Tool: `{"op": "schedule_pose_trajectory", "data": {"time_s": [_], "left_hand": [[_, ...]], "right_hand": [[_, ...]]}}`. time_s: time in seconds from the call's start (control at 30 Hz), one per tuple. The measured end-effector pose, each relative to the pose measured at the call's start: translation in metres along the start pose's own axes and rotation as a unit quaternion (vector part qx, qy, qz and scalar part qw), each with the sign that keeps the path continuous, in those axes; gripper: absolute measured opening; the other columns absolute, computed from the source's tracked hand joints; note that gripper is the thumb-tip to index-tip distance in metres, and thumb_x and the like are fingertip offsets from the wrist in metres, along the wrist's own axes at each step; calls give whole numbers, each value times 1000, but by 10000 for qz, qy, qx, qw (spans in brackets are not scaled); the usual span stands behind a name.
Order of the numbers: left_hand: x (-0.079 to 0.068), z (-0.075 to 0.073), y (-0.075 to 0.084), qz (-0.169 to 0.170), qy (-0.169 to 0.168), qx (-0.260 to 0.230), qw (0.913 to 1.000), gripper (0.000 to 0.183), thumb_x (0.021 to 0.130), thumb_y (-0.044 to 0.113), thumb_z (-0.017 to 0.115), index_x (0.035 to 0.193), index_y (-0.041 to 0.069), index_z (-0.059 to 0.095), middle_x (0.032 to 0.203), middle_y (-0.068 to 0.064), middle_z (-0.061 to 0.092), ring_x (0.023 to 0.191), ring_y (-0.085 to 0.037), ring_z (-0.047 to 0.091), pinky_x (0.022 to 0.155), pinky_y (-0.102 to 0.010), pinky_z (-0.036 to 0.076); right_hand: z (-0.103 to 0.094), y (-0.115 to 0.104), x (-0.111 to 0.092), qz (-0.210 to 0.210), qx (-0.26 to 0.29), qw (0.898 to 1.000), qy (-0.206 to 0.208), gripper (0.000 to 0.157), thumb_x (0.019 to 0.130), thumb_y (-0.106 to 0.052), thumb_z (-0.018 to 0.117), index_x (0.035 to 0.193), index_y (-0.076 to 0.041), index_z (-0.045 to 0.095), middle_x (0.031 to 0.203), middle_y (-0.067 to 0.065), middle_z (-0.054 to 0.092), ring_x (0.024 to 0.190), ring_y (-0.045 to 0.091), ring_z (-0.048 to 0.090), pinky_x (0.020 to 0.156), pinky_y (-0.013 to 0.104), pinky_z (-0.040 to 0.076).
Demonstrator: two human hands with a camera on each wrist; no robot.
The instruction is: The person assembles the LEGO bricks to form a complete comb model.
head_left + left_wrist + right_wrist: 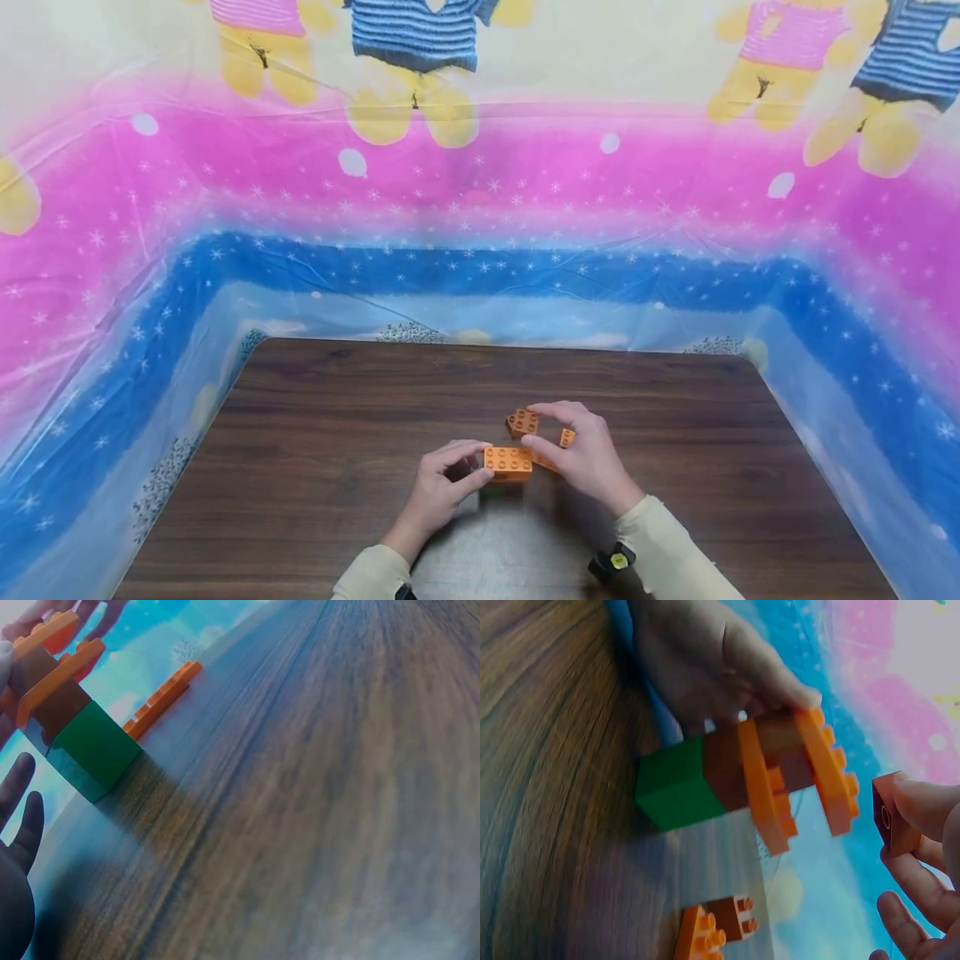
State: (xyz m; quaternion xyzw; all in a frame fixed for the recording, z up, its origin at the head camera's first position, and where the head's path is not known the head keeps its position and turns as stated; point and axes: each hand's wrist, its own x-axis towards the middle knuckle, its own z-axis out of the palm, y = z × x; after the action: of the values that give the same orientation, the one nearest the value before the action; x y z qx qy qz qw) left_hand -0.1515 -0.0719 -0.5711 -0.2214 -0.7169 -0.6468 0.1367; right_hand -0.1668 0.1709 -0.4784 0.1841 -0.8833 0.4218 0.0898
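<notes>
Building bricks form an upright stack on the table: a green brick (676, 787) at the bottom, then brown bricks (724, 769) with orange plates between and on top. The topmost orange plate (507, 457) shows two rows of studs. My left hand (441, 483) grips the stack's upper left side between thumb and fingers. Just beyond the stack, my right hand (588, 450) pinches a small brown brick (896, 814) by its sides, raised off the table. Under the right hand lie a loose orange plate (697, 937) and another brown brick (735, 916), partly hidden in the head view.
The dark wooden table (337, 408) extends to both sides of the hands. A printed curtain (480, 275) in blue and pink hangs around its back and sides. A black wrist device (613, 562) sits at the right sleeve.
</notes>
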Motion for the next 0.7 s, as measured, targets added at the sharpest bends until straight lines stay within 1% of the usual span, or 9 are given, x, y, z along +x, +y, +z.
{"op": "schedule_pose_trajectory", "data": {"time_s": [0.13, 0.27, 0.33, 0.37, 0.4, 0.57, 0.6, 0.63, 0.7], "left_hand": [[0, 0, 1, 13, -29, 65, 10000, 29, 88, 1, 83, 116, 6, 78, 106, -10, 76, 81, -29, 65, 69, -38, 56], [0, -1, 0, -6, -86, 71, 9999, 28, 89, 4, 83, 116, 8, 79, 105, -7, 76, 81, -27, 65, 69, -37, 56], [0, -1, -1, 40, -78, 76, 9999, 28, 89, 2, 83, 116, 7, 78, 104, -9, 76, 80, -27, 65, 69, -37, 56], [0, 0, 3, 37, -59, 87, 9999, 28, 89, 1, 83, 116, 5, 78, 103, -10, 75, 79, -29, 64, 68, -39, 56], [0, 0, 3, 48, -46, 76, 9999, 28, 88, 0, 82, 116, 4, 78, 102, -11, 75, 79, -31, 64, 67, -40, 55], [1, 0, 5, 50, -28, 78, 10000, 28, 88, 0, 82, 116, 5, 78, 102, -10, 75, 78, -28, 64, 66, -37, 55], [0, 0, 1, 99, -32, 54, 9999, 29, 88, 0, 83, 116, 5, 78, 102, -10, 75, 78, -27, 64, 66, -36, 55], [0, 0, 0, 143, -30, 43, 9999, 29, 88, 0, 83, 116, 5, 78, 102, -10, 75, 78, -26, 64, 66, -36, 55], [0, 1, -1, 255, 0, -8, 9997, 30, 86, -4, 83, 115, 3, 78, 102, -11, 75, 78, -29, 64, 65, -40, 55]], "right_hand": [[2, -5, -1, -203, 36, 9998, -4, 41, 87, -31, 89, 126, -25, 76, 124, -8, 74, 121, 18, 65, 100, 55, 53], [5, -9, -2, -331, 105, 9994, -47, 39, 87, -30, 89, 124, -27, 77, 120, -12, 74, 118, 14, 65, 98, 53, 55], [6, -10, -2, -377, 127, 9992, -67, 39, 87, -30, 89, 123, -27, 77, 119, -13, 74, 117, 14, 65, 97, 52, 55], [6, -11, -2, -382, 129, 9992, -76, 39, 87, -30, 89, 123, -27, 77, 118, -13, 74, 116, 13, 65, 97, 51, 55], [7, -12, -2, -393, 119, 9991, -80, 39, 86, -30, 89, 123, -27, 77, 118, -13, 74, 116, 13, 65, 97, 50, 55], [10, -14, -2, -367, 84, 9992, -133, 39, 86, -28, 90, 123, -25, 77, 118, -10, 74, 115, 13, 66, 96, 49, 56], [11, -15, -2, -367, 70, 9992, -155, 40, 86, -27, 90, 124, -24, 78, 118, -10, 74, 115, 13, 66, 96, 49, 56], [12, -15, -3, -367, 67, 9991, -181, 40, 86, -26, 90, 124, -23, 78, 119, -9, 74, 115, 14, 67, 96, 49, 56], [13, -16, -5, -397, 38, 9989, -240, 40, 87, -26, 89, 124, -20, 78, 119, -7, 74, 115, 14, 67, 96, 49, 56]]}}
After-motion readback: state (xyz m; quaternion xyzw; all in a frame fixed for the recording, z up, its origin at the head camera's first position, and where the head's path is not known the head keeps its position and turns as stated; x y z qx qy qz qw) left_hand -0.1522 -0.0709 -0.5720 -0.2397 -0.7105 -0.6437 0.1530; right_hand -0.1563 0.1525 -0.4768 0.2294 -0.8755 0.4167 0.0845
